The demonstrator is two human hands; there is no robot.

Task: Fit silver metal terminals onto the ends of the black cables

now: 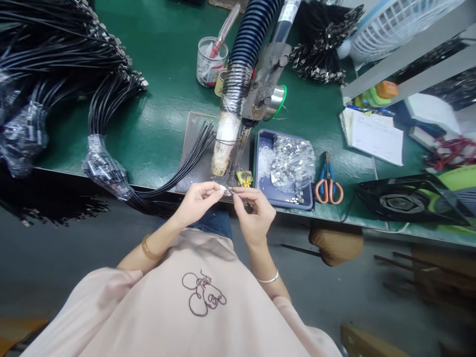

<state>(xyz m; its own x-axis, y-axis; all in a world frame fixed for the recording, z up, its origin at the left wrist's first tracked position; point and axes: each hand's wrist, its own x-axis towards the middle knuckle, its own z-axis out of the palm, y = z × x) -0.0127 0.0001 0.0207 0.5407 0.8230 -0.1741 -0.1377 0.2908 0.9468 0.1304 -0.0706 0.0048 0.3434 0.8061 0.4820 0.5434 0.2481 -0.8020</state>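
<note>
My left hand [201, 199] is closed in a pinch at the bench's front edge, on a small shiny piece that looks like a metal connector [224, 190]. Fingertips of my right hand [255, 210] are pinched together right beside it; what lies between them is too small to make out. Just beyond my hands are a brown board [189, 157] and a small yellow item [244, 178]. Thin black cables [186, 161] run over the board from the left. Close to my right hand stands a blue tray [259, 191] with a clear bag of small metal connectors [292, 161].
A ribbed fume hose [253, 34] comes down over the board, beside a metal stand [266, 79] and solder spool [275, 101]. Orange-handled cutters [327, 181] lie right of the tray. Large black cable bundles [59, 54] fill the left. A black fan [405, 201] lies at right.
</note>
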